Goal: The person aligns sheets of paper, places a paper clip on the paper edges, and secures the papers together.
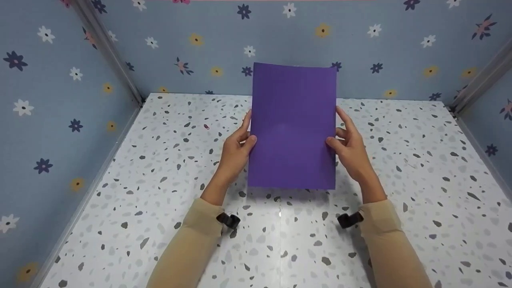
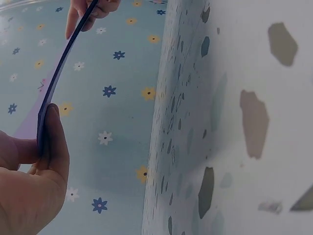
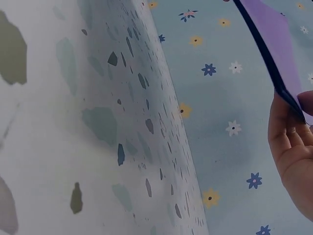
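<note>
A purple sheet of card is held up above the table, its broad face towards the head camera. My left hand pinches its left edge, thumb on the front face and fingers behind. The right hand grips the opposite edge in the same way, its index finger stretched along the side. In the left wrist view the card shows edge-on as a dark, slightly bowed strip. The right wrist view shows thumb and fingers closed on the card's lower corner area. Whether it is one sheet or several, I cannot tell.
A white speckled table lies under both hands. On its far left part is a small red clip-like thing. Flowered blue panels wall the back and sides. Each sleeve carries a black wrist mount.
</note>
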Motion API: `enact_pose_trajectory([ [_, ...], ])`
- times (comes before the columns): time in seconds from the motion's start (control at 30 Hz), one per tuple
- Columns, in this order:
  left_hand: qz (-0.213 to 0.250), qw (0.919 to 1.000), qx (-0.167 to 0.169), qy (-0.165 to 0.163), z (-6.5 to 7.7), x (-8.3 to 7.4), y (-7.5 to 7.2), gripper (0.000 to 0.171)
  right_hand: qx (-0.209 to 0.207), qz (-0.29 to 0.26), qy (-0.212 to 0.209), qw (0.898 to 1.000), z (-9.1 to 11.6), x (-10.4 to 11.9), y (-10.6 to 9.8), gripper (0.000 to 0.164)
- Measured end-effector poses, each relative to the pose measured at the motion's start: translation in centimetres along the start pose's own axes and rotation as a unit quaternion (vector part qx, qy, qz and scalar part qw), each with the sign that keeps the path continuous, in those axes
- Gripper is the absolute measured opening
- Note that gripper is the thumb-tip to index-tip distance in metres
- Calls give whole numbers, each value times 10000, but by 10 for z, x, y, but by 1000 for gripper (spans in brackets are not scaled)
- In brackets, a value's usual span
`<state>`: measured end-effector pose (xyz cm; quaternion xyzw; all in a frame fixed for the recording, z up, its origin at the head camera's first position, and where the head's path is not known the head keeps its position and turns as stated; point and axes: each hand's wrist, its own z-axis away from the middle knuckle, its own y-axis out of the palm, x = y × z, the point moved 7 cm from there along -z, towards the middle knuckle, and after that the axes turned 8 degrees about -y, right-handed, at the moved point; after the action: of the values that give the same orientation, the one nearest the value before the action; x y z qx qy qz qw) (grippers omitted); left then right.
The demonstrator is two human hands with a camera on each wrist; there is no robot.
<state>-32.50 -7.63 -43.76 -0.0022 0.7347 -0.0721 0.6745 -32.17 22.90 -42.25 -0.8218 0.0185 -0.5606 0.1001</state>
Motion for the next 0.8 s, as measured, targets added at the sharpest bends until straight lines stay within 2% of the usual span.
enact_pose_trajectory([
  [0.23,312,9994,138,-34,1,1,3,64,-349,89,136,9993,-1,0,8,80],
  [0.6,309,9995,83,-77,0,0,4,65,-859,925,-116,9919,0,4,11,74],
  [0.8,281,9995,74,-101,0,0,4,65,-1116,1496,-183,9823,1,2,9,68],
])
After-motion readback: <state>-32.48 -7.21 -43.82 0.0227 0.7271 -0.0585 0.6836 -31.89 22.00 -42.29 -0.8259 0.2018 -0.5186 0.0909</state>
